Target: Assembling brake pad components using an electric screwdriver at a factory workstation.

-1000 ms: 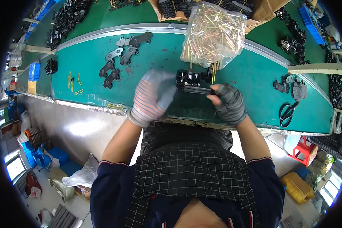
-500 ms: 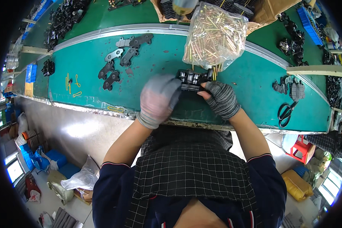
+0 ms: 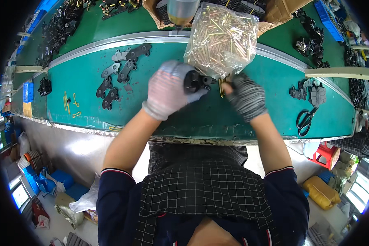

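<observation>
My left hand (image 3: 168, 88), in a pale grey and pink knit glove, is closed around a black brake caliper (image 3: 194, 82), held on its side above the green bench. To the right of it, my right hand (image 3: 247, 96) wears a dark grey striped glove with bare fingertips. Its thumb and fingers close in on a few slim golden pins (image 3: 222, 87) at the lower edge of a clear plastic bag (image 3: 221, 39) full of such pins. The fingers' far ends are partly hidden by the bag and glove.
Grey-black brake pads (image 3: 110, 98) lie to the left, near yellow wire clips (image 3: 66, 102). Black-handled scissors (image 3: 305, 121) and more pads (image 3: 317, 95) are at the right. Beyond the metal rail (image 3: 106, 44) stands a cardboard box (image 3: 289, 12) of parts; a power driver (image 3: 180, 14) hangs above.
My left hand has turned the caliper on its side and lifted it leftward, away from my right hand. My right hand has let go of the caliper and moved to the golden pins.
</observation>
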`<state>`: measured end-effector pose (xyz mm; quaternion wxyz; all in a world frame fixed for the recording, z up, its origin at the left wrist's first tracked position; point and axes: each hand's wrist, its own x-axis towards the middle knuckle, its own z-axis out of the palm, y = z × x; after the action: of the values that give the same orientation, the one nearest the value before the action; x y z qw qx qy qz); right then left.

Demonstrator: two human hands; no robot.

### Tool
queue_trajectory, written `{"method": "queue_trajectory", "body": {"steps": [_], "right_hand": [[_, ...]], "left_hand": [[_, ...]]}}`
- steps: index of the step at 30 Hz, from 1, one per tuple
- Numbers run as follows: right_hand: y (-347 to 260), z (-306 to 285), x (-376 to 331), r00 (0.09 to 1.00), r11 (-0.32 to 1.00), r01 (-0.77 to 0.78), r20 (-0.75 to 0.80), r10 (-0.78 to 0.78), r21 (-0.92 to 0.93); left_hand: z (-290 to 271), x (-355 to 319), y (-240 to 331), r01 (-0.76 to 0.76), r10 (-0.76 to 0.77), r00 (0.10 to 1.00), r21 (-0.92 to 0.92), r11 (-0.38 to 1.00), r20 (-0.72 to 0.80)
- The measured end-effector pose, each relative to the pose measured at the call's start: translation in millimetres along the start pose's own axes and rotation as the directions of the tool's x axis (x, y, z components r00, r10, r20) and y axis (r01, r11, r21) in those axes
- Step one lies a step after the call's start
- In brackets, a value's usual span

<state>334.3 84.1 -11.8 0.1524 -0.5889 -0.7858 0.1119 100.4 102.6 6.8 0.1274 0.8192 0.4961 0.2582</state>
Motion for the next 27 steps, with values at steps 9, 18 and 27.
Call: {"method": "queue_trajectory", "body": {"steps": [9,18,27], "right_hand": [[-7.7,5.1,-1.1,0.988,0.954,0.149,0.087,-0.130,-0.260],[-28.9,-14.0,8.7,0.985,0.993,0.117,0.126,-0.119,0.024],[-61.9,-31.5,-23.4,0.957,0.649,0.264,-0.275,-0.086,0.714]], "left_hand": [[5.7,-79.7,36.9,0.358,-0.519,0.775,-0.927,-0.110,0.360],[-1.1,-59.9,41.1,0.451,-0.369,0.628,-0.707,-0.544,0.685],[-1.9,-53.3,66.6,0.471,-0.411,0.642,-0.755,-0.456,0.648]]}}
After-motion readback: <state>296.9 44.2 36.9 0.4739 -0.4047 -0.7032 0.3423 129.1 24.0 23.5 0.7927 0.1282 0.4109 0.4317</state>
